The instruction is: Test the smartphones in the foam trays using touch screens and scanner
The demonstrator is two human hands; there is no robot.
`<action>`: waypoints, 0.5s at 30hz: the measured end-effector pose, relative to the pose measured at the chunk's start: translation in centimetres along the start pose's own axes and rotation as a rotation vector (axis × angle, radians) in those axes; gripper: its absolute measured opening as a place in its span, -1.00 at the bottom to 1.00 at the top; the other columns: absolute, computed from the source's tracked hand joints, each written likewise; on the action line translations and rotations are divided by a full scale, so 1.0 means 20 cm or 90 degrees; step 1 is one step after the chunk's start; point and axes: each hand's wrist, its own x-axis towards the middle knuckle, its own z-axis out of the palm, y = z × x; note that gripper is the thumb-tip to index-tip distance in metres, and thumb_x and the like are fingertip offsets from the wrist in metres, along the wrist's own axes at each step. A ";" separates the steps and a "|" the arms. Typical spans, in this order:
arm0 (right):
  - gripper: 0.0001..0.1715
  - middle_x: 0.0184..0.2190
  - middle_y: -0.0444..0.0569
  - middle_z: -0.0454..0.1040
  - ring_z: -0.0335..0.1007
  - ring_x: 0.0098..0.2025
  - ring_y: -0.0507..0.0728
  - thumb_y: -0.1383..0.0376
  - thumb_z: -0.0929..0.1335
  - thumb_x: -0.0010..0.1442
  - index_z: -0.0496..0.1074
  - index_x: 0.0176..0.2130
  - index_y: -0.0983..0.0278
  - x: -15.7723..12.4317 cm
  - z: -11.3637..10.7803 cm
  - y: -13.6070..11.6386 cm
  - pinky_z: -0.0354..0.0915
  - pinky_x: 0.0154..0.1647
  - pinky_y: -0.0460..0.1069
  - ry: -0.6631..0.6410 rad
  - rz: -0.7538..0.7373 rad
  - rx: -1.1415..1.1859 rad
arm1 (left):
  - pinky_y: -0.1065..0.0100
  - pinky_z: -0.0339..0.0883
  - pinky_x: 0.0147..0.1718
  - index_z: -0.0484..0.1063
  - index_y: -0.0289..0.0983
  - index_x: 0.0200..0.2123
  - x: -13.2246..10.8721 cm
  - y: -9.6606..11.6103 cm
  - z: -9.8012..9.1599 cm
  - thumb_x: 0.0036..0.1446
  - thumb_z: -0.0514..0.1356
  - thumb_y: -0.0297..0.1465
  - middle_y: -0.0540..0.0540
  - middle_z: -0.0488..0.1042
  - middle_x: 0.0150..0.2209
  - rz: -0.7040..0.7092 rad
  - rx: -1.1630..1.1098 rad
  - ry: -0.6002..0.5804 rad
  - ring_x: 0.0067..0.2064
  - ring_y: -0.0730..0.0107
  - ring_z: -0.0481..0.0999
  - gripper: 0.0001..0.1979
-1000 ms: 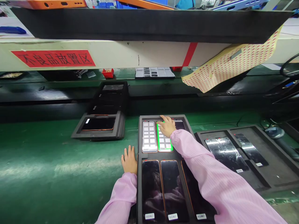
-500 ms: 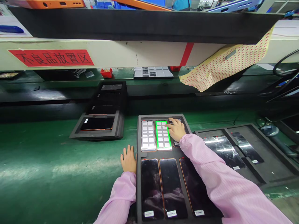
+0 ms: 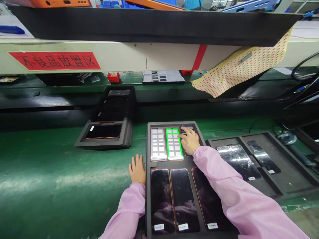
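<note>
Several smartphones lie face up in a dark foam tray [image 3: 159, 165] in front of me. My right hand [image 3: 190, 140], fingers stretched out, is over the far-right phone [image 3: 186, 132], whose dark screen shows white text and is partly hidden. Beside it is a phone with a green-bordered screen of white blocks [image 3: 174, 144]. To its left lies a phone with a similar grey-and-white screen [image 3: 159, 145]. In the near row the phones [image 3: 184, 199] have black screens and white labels. My left hand [image 3: 137, 171] rests with spread fingers against the tray's left edge, holding nothing.
On the left stand stacked foam trays holding a phone [image 3: 104, 131]. Another foam tray [image 3: 294, 162] with several dark screens lies to the right. Overhead, a shelf [image 3: 124, 54] with a red sign crosses the bench, and a yellow perforated sheet [image 3: 231, 74] hangs from it.
My right hand has shifted slightly to the right over the far-right phone, and more of its screen shows. My left hand stays at the tray's edge.
</note>
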 end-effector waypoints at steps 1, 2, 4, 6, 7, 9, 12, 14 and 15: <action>-0.53 0.16 -0.10 0.16 -0.07 0.17 0.24 0.38 0.14 0.05 0.49 -0.18 0.09 -0.01 0.00 -0.01 -0.01 0.10 0.24 -0.003 -0.007 -0.001 | 0.01 -0.02 0.15 0.15 -0.23 0.16 0.00 0.00 -0.01 0.16 -0.12 -0.31 -0.11 0.10 0.23 0.000 -0.001 -0.004 0.25 0.16 0.02 -0.51; -0.53 0.16 -0.11 0.16 -0.07 0.18 0.24 0.38 0.15 0.05 0.50 -0.19 0.08 -0.01 0.01 -0.02 -0.02 0.10 0.24 -0.006 -0.014 -0.001 | 0.02 -0.02 0.15 0.15 -0.23 0.16 0.00 0.00 -0.01 0.16 -0.12 -0.31 -0.11 0.10 0.24 0.000 -0.002 -0.007 0.25 0.16 0.02 -0.51; -0.53 0.17 -0.11 0.15 -0.08 0.18 0.25 0.38 0.15 0.05 0.49 -0.18 0.07 -0.02 0.02 -0.04 -0.03 0.10 0.24 -0.016 -0.026 -0.002 | 0.02 -0.01 0.14 0.14 -0.23 0.16 0.00 0.00 -0.02 0.17 -0.12 -0.31 -0.10 0.09 0.24 0.001 -0.004 -0.008 0.26 0.16 0.01 -0.51; -0.54 0.18 -0.12 0.13 -0.09 0.19 0.25 0.37 0.15 0.06 0.48 -0.16 0.07 -0.02 0.03 -0.07 -0.04 0.11 0.25 -0.029 -0.036 0.002 | 0.03 0.00 0.14 0.14 -0.22 0.16 0.00 0.00 -0.02 0.17 -0.13 -0.31 -0.10 0.10 0.24 0.003 -0.003 -0.004 0.25 0.16 0.02 -0.52; -0.54 0.19 -0.11 0.12 -0.11 0.19 0.25 0.36 0.15 0.07 0.48 -0.15 0.07 -0.01 0.04 -0.08 -0.05 0.12 0.25 -0.035 -0.042 0.004 | 0.04 0.00 0.14 0.15 -0.22 0.16 0.00 0.00 -0.02 0.17 -0.13 -0.32 -0.10 0.10 0.23 0.003 -0.001 0.000 0.25 0.16 0.02 -0.52; -0.54 0.19 -0.11 0.11 -0.13 0.20 0.26 0.35 0.15 0.07 0.47 -0.14 0.07 -0.01 0.05 -0.12 -0.07 0.12 0.25 -0.044 -0.049 0.005 | 0.04 -0.01 0.14 0.15 -0.22 0.16 -0.01 0.00 -0.03 0.17 -0.14 -0.34 -0.11 0.11 0.23 0.004 0.003 0.005 0.25 0.16 0.03 -0.52; -0.54 0.20 -0.12 0.09 -0.12 0.21 0.25 0.34 0.14 0.09 0.45 -0.12 0.06 0.00 0.06 -0.16 -0.07 0.13 0.25 -0.058 -0.059 -0.003 | 0.03 0.01 0.14 0.16 -0.22 0.16 -0.01 0.01 -0.04 0.16 -0.13 -0.34 -0.11 0.11 0.23 0.005 -0.001 0.001 0.25 0.15 0.03 -0.52; -0.53 0.21 -0.13 0.08 -0.12 0.20 0.26 0.33 0.14 0.09 0.45 -0.11 0.06 0.00 0.06 -0.18 -0.07 0.12 0.25 -0.066 -0.064 -0.004 | 0.03 0.01 0.13 0.16 -0.22 0.16 -0.01 0.01 -0.05 0.16 -0.12 -0.34 -0.12 0.11 0.23 0.004 -0.005 -0.006 0.25 0.16 0.03 -0.52; -0.53 0.21 -0.13 0.08 -0.13 0.21 0.26 0.33 0.13 0.09 0.44 -0.10 0.06 0.00 0.06 -0.18 -0.07 0.12 0.26 -0.068 -0.067 -0.001 | 0.03 0.01 0.13 0.15 -0.22 0.16 -0.01 0.01 -0.05 0.16 -0.12 -0.34 -0.12 0.11 0.23 0.003 -0.005 -0.009 0.25 0.16 0.03 -0.52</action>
